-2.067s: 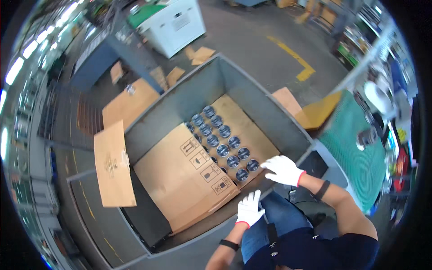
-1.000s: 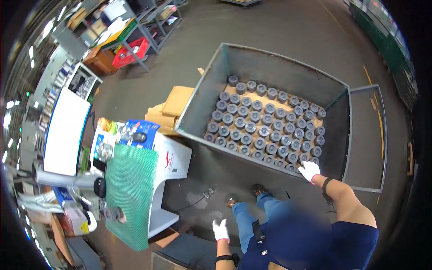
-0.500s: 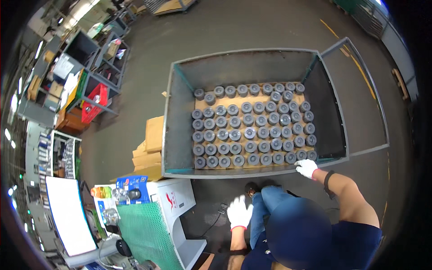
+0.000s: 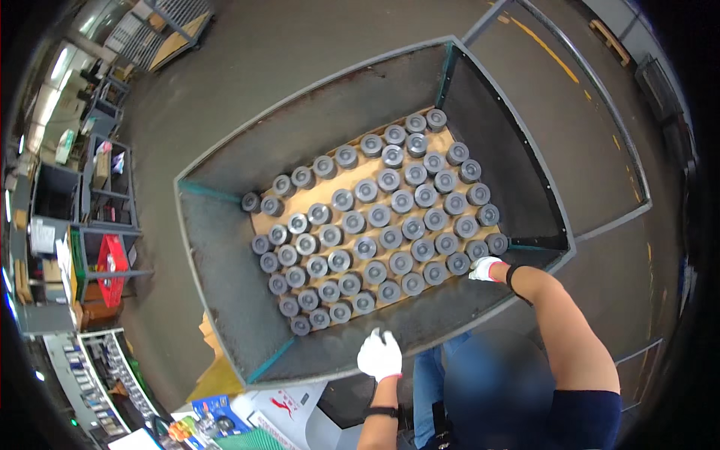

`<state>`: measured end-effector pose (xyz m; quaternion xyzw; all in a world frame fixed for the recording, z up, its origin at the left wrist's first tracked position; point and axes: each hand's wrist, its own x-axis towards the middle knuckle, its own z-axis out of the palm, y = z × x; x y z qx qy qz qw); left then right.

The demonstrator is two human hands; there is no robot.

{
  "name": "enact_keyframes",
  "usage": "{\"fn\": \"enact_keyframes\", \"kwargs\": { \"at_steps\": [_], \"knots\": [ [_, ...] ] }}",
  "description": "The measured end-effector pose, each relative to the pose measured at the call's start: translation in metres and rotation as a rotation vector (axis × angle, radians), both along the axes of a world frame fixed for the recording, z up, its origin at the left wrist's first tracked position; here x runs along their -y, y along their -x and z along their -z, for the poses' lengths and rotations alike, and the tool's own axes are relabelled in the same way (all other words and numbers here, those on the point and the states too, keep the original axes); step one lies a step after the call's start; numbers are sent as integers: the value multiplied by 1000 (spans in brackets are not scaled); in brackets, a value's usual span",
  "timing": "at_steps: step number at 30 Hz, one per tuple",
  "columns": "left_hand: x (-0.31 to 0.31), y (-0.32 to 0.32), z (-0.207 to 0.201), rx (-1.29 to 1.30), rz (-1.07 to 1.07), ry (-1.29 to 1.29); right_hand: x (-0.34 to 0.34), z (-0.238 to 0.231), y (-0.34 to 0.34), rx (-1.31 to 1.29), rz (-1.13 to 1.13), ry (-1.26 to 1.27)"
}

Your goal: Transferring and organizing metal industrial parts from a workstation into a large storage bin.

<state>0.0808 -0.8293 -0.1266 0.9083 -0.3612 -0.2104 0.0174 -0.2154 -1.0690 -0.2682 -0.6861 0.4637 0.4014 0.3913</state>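
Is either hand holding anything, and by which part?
The left hand holds nothing visible; the right hand is at a gray cylinder, any grip unclear.

From the wearer's head, the left of two side-by-side fisheye cameras looks steeply down and forward into a gray metal bin (image 4: 232, 277), near enough for it to fill the middle, wide enough to take in the floor (image 4: 300, 52) beyond.
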Motion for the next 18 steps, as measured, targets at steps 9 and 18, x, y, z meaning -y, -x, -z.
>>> {"fn": "enact_keyframes", "kwargs": {
  "at_steps": [9, 18],
  "knots": [
    [18, -3, 7, -9, 87, 74, 50, 101, -51, 187, -62, 452],
    [13, 1, 8, -76, 12, -25, 55, 157, -63, 217, -136, 525]
  ]
}}
